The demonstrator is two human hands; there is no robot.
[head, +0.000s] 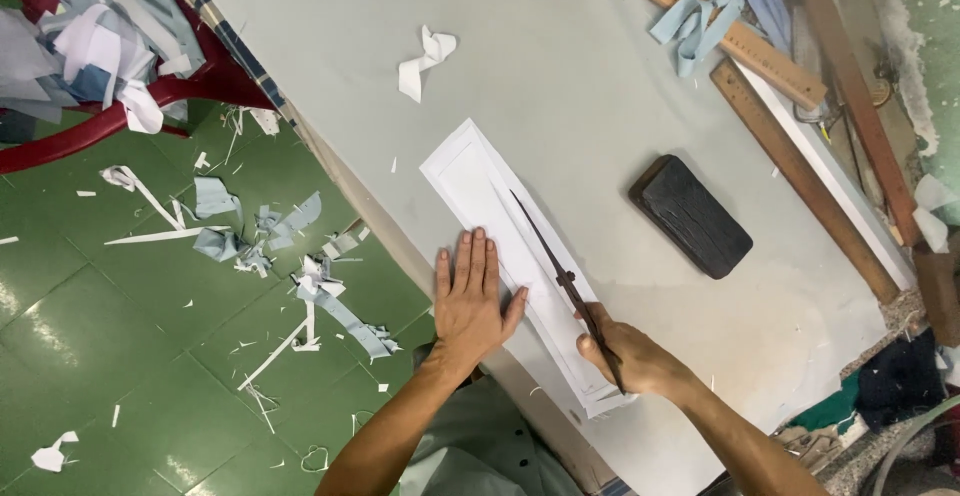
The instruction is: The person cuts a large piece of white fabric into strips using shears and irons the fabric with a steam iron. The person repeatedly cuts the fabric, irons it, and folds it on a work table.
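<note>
Head view | right hand (pixel 632 354) grip pinches scissors (pixel 560 274), tips up-left along white strip (pixel 505 236) | left hand (pixel 468 304) spread flat.

At lower centre we press our left hand (pixel 468 301) flat on a long white fabric strip (pixel 480 191) on the grey table (pixel 600 86). Our right hand (pixel 628 358) grips dark scissors (pixel 555 261), blades pointing up the strip. A dark block (pixel 690 216) lies right of it.

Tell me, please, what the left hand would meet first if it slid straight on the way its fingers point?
Likely only bare grey table: the left hand points up along the white fabric strip's left edge. The crumpled white scrap lies slightly left.
</note>
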